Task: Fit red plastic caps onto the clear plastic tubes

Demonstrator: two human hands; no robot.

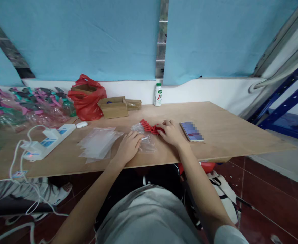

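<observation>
A bunch of slim clear tubes (149, 147) with red caps (146, 125) lies on the wooden table between my hands. The tubes are in two groups, one pointing away to the left, the other toward me. My left hand (130, 145) rests low on the table, fingers together and bent, the tips at the clear ends of the near tubes. Curled over the red caps at the right side is my right hand (171, 133). Its fingers hide part of the caps. Left of my left hand lies a loose stack of clear plastic bags (98, 142).
A phone (191, 131) lies right of my right hand. At the back stand a white bottle (158, 95), a cardboard box (114, 109) and a red plastic bag (88, 101). Several spray bottles (47, 115) and a power strip (49, 140) with cables occupy the left.
</observation>
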